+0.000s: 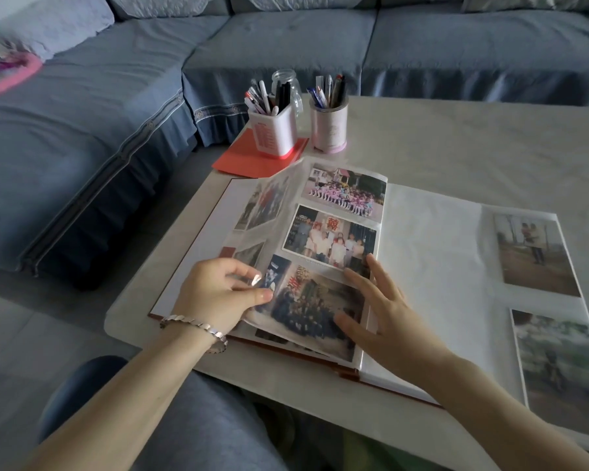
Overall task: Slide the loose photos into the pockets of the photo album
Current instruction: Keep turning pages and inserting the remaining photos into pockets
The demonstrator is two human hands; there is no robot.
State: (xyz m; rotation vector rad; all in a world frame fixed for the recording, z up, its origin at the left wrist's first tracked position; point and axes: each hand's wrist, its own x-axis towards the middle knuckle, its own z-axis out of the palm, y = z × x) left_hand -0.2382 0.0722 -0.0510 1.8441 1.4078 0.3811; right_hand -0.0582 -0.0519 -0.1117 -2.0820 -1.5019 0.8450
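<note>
Photo album point(432, 266) lay open on the worktop point(473, 147) directly under both hands, its spine beneath the right hand's fingertips. A clear pocketed leaf point(295, 198) stood partly lifted and bowed between the hands. The left hand point(218, 294) pinched that leaf's lower outer edge between thumb and curled fingers. The right hand point(378, 314) lay flat with fingers straight and spread, gripping nothing, pressing on the leaf beside the bottom photo point(306, 300). Two photos point(534, 253) sat on the page to the right of the right hand; whether they were pocketed or loose could not be told.

The likely trouble was the bowed leaf. With one hand pulling its edge and the other pinning it near the spine, the plastic could crease or tear at the binding. The bottom photo might also creep out of its pocket as the leaf flexed, and bare fingers could smudge the prints.

Beyond the hands stood pen pots point(276, 137) on a red card point(249, 158), and past the left hand a blue sofa point(82, 137).
</note>
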